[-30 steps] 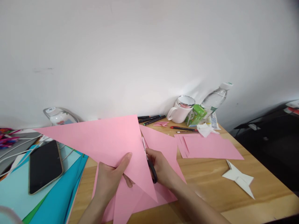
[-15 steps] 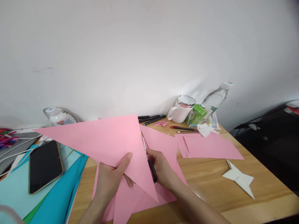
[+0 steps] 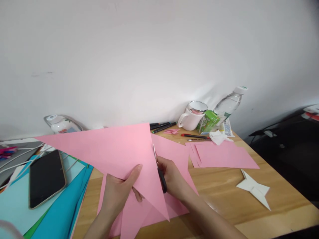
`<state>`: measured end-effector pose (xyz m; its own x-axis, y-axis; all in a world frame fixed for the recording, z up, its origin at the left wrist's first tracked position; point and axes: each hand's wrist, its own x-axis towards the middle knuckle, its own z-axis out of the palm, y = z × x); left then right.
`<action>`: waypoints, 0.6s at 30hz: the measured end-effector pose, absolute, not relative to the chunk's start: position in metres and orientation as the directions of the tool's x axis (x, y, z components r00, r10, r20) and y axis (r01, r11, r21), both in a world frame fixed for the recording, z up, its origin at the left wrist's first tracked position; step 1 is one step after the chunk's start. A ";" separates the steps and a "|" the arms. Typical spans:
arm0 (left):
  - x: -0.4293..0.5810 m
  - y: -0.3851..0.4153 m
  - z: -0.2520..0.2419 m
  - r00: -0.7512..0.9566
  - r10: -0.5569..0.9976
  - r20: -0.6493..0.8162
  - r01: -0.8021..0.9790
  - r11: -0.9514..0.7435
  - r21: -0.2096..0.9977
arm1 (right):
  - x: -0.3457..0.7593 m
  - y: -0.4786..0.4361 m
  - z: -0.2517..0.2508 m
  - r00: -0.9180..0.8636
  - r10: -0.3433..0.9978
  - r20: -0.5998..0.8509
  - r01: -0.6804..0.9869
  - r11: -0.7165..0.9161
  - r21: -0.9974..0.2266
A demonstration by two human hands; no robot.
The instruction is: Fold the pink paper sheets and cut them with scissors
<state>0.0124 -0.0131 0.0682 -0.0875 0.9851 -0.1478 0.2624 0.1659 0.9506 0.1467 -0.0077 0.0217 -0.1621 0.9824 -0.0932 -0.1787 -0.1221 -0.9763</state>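
A large pink paper triangle (image 3: 112,142) is pinched in my left hand (image 3: 119,191), thumb on top and fingers beneath. My right hand (image 3: 170,176) is closed on black-handled scissors (image 3: 161,181), whose blades lie along the right edge of the triangle. The paper partly hides the blades. Under both hands lie more pink sheets (image 3: 174,151) on the wooden table (image 3: 219,199).
To the left, a phone (image 3: 47,179) rests on blue and pale sheets. A white mug (image 3: 191,116), green box (image 3: 208,122), water bottle (image 3: 229,106), pens (image 3: 163,127) and tissue (image 3: 219,136) stand or lie behind. A white folded paper star (image 3: 254,189) lies right.
The scissors blades look closer together along the paper's edge, and the triangle has shifted slightly. Both hands keep their hold. The view has moved a little.
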 end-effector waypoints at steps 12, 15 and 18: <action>0.013 -0.014 0.066 -0.075 0.981 -0.177 0.217 0.190 0.958 | 0.146 -0.008 0.028 -0.144 0.978 -0.152 -0.181 -0.177 -0.967; 0.014 -0.014 0.066 -0.067 0.981 -0.184 0.218 0.194 0.956 | 0.146 -0.008 0.029 -0.135 0.978 -0.157 -0.192 -0.181 -0.965; 0.013 -0.014 0.064 -0.057 0.982 -0.180 0.218 0.189 0.957 | 0.145 -0.008 0.029 -0.134 0.977 -0.163 -0.200 -0.188 -0.962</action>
<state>0.0135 -0.0141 0.0643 -0.0571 0.9819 -0.1803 0.2185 0.1885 0.9575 0.1453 -0.0078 0.0287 -0.1341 0.9774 -0.1634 -0.1999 -0.1881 -0.9616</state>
